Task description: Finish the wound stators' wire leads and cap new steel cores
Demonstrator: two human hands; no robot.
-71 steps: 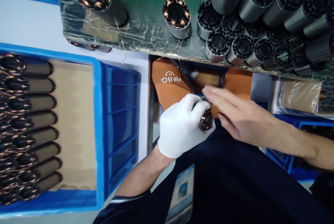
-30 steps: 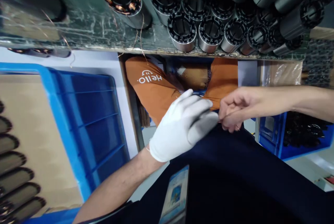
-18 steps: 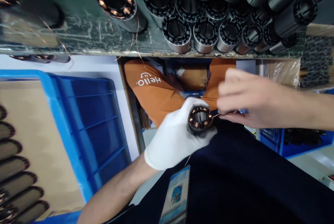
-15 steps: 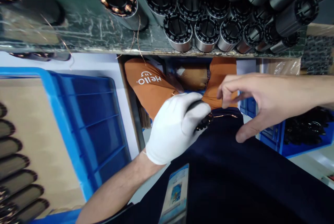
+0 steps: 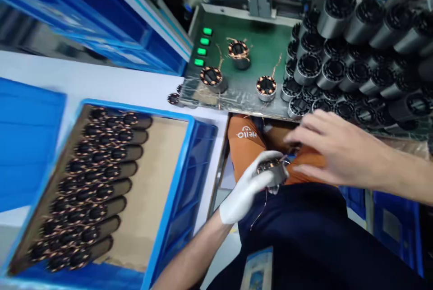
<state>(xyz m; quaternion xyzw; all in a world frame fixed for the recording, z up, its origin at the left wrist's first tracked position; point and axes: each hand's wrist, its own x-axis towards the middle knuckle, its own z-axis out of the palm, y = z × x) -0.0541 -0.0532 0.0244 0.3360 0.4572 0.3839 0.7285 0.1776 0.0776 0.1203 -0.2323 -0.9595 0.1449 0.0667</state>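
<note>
My left hand [image 5: 248, 191], in a white glove, is wrapped round a motor stator [image 5: 278, 173]. The stator is a metal cylinder with a black slotted end and copper windings, held over my lap. From it a thin copper wire [image 5: 260, 214] hangs down, and other wire ends stick out near its top. To the right, my bare right hand [image 5: 324, 148] hovers apart from the stator. Its fingers are spread, slightly smeared by motion, and I see nothing in them. Beyond the hands, a few wound stators [image 5: 266, 88] stand on the green bench top [image 5: 267, 48] with their wire ends upward.
On the left, a blue crate [image 5: 169, 213] holds rows of wound stators [image 5: 101, 191] on cardboard. Several stators without visible copper [image 5: 333, 71] are massed on the bench's right side. Green lit buttons [image 5: 202, 51] line its left edge. Blue bins [image 5: 394, 227] stand at lower right.
My view has swung up and left, bringing more bench and crate into sight. The stator in my left hand is turned more upright, its wire hanging down. My right hand has moved, fingers still apart.
</note>
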